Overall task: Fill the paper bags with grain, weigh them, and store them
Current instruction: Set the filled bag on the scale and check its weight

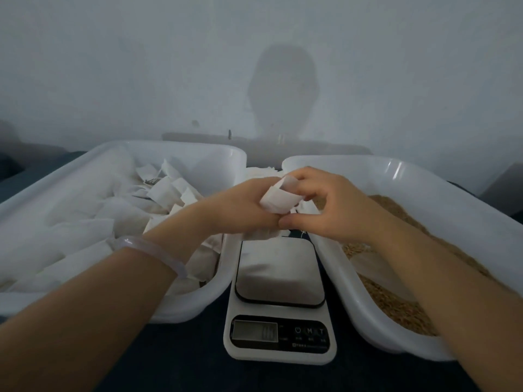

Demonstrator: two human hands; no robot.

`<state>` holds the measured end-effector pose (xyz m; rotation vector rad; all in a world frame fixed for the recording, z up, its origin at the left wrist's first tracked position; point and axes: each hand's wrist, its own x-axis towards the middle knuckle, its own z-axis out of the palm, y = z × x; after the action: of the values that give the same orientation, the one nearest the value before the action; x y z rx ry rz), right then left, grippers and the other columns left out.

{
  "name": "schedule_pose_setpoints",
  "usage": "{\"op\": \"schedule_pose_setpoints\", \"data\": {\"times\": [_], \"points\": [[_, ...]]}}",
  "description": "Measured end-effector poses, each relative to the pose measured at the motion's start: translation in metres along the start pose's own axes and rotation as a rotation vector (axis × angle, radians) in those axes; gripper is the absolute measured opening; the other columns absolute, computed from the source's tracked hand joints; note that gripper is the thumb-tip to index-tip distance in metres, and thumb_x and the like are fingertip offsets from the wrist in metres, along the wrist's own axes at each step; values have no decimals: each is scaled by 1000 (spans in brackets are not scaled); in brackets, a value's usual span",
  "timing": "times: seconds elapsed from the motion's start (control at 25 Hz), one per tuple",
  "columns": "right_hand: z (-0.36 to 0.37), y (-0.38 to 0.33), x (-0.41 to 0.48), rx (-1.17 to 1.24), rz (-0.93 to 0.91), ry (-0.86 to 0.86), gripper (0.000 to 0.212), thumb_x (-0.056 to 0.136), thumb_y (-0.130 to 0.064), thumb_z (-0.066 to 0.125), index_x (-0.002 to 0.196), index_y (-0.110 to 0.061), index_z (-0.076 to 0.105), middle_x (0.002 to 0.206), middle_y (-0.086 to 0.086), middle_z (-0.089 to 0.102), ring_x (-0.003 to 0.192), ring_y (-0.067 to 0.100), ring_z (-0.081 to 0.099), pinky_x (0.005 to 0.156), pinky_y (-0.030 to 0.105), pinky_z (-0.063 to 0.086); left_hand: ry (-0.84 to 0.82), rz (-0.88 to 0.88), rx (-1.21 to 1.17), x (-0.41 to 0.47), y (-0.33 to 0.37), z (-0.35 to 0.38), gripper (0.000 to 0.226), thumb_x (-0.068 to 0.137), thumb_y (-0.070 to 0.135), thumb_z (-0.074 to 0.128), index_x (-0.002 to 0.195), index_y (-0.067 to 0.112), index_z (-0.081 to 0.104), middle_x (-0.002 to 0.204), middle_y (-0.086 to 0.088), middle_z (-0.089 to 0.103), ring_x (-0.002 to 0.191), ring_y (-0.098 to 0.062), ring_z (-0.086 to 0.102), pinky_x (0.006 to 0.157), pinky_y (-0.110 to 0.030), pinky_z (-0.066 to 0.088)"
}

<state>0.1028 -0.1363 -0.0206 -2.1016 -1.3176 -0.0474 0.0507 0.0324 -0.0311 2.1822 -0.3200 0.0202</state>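
Left hand gripped a small white paper bag, fingers curled round its lower part, raised above the gap between the two tubs. A clear bracelet sat on that wrist.

Far left, a white tub held a loose heap of white bags; whether they were filled could not be told. The left forearm crossed over the tub's near right corner.

In the middle, a white kitchen scale stood on the dark table cover, between the tubs and touching or nearly touching both. Its metal plate was bare, below the held bag; the display was too blurred to read. More white paper showed behind the hands, between the tubs.

Right hand pinched the same bag, fingertips at its top edge and thumb low, beside the left thumb. Both hands were clamped on it.

Right side, a second white tub held brown grain; the right forearm lay over it.
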Motion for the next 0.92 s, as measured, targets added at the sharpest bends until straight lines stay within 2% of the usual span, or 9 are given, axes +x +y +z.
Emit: {"op": "schedule_pose_setpoints", "data": {"times": [0.16,0.24,0.28,0.36,0.52,0.64,0.76,0.8,0.92], "points": [[1,15,-6,-20,16,71,28,82,-23,71,93,-48,62,99,-24,61,88,-2,57,75,12,42,-47,-26,141,3,-3,8,34,74,18,77,103,22,60,95,3,65,87,-10,62,77,-26,52],[3,21,-7,-87,72,28,12,82,-30,70,92,-35,72,96,-22,61,84,-2,56,69,11,39,-4,1,272,1,-5,9,42,65,35,82,98,33,57,94,14,62,89,5,56,76,-12,44],[3,23,-7,-139,100,7,13,80,-35,69,90,-29,74,91,-22,60,82,-3,55,66,11,37,51,8,318,0,-6,7,44,60,43,82,95,36,55,93,19,59,89,11,53,74,-4,40],[5,28,-8,-200,138,-33,21,78,-39,68,88,-22,74,78,-23,56,77,-5,52,62,11,33,150,0,328,-2,-9,0,43,56,49,80,90,37,57,91,20,61,89,14,52,76,-3,38],[10,29,-10,-196,164,-48,22,79,-40,69,87,-19,74,72,-21,55,76,3,54,65,12,37,176,1,265,-4,-15,-9,19,70,25,80,82,32,67,82,9,70,79,4,62,90,-28,49],[13,27,-11,-191,189,-62,27,75,-46,68,85,-21,73,76,-14,60,79,12,57,71,19,42,182,19,236,-5,-16,-9,14,74,17,77,81,27,70,80,5,71,80,-2,65,91,-33,50],[12,22,-12,-183,189,-93,48,65,-60,63,80,-16,72,78,3,65,81,22,60,74,38,49,168,46,243,-7,-15,-9,16,76,14,76,83,26,71,80,2,70,80,-5,65,90,-33,50],[12,21,-13,-168,181,-75,51,63,-61,61,81,-14,72,76,2,65,80,20,60,73,38,49,176,70,239,-7,-15,-10,17,76,13,76,83,27,71,80,2,70,80,-6,64,89,-32,50],[11,17,-13,-115,206,-23,42,65,-59,65,85,-24,74,71,-20,57,79,-2,56,66,18,43,205,105,227,-9,-14,-10,18,77,10,75,81,27,70,78,9,69,80,-5,64,87,-32,50]]}}
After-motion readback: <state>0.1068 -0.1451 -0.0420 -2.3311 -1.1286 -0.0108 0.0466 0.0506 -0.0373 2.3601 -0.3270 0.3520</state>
